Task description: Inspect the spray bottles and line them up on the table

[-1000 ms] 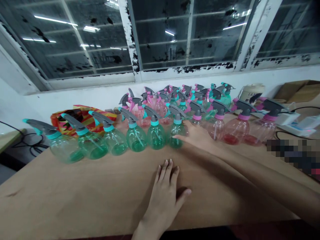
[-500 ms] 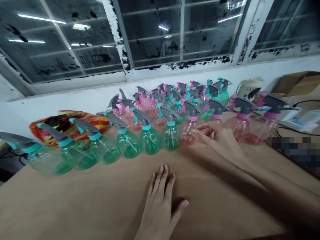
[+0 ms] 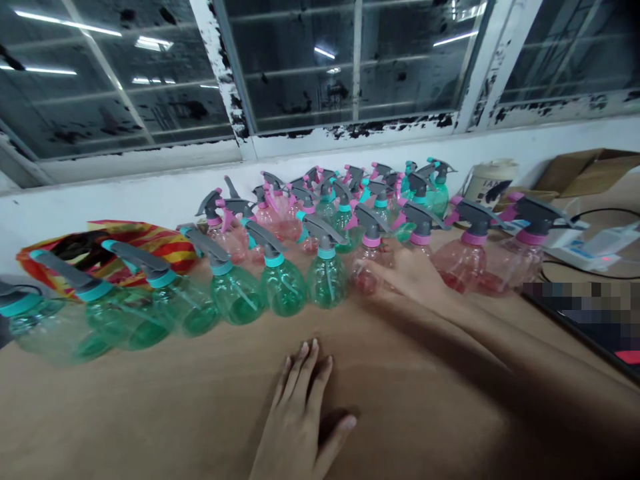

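My left hand (image 3: 300, 407) rests palm down on the table (image 3: 200, 393), fingers stretched out, with nothing in it. Out to the right, my right hand (image 3: 415, 277) closes round the body of a pink spray bottle (image 3: 366, 275) with a grey trigger head and pink collar; some of its fingers are hidden behind the bottle and palm. Just left of that bottle stands a green spray bottle (image 3: 327, 279) with a turquoise collar, last in a row of several green ones. More pink bottles (image 3: 460, 260) stand to the right of my hand.
Behind the front row, several pink and green spray bottles (image 3: 344, 213) crowd near the wall. A red and yellow bag (image 3: 160, 243) lies at the left. At the right are a white tub (image 3: 493, 180), a cardboard box (image 3: 585, 170), a power strip with cables (image 3: 570, 243) and a dark screen-like object (image 3: 575, 317).
My right hand has moved left onto the pink bottle and its fingers now overlap it. The whole view has shifted slightly; my left hand stays flat on the table.
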Available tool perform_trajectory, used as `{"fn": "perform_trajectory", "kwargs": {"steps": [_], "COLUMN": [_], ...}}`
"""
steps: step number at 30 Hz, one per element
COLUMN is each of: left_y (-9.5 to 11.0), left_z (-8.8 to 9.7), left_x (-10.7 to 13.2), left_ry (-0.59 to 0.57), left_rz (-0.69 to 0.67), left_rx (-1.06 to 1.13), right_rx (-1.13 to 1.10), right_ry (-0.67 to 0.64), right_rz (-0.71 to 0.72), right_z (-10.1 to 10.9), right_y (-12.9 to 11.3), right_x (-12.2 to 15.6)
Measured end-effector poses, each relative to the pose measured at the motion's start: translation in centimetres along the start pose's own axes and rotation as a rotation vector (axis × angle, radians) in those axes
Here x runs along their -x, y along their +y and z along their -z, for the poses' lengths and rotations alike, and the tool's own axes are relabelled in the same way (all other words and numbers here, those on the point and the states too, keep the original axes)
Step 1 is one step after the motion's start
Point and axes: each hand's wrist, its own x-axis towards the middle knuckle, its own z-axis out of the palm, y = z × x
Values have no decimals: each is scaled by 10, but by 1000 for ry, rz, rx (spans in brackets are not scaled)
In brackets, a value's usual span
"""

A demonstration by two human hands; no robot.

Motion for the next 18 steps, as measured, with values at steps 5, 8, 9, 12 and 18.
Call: {"fn": "perform_trajectory", "kwargs": {"steps": [5, 8, 9, 12, 18], "left_y": [-2, -3, -3, -2, 7], "left_z": [1, -2, -3, -2, 6], "left_x": [2, 1, 1, 0, -5], "left_ry": [-34, -19, -20, -54, -87], "left_rz": [30, 37, 42, 66, 170], "left_rx": [54, 66, 67, 80, 176], "right_rx": [39, 56, 61, 72, 104], "right_ry": [-42, -47, -48, -56, -73], "right_rz": [30, 60, 70, 96, 100], "right_z": [10, 16, 17, 20, 32], "right_y": [-3, -4, -4, -3, -4], "right_x": [-1, 2, 4, 10, 36]}}
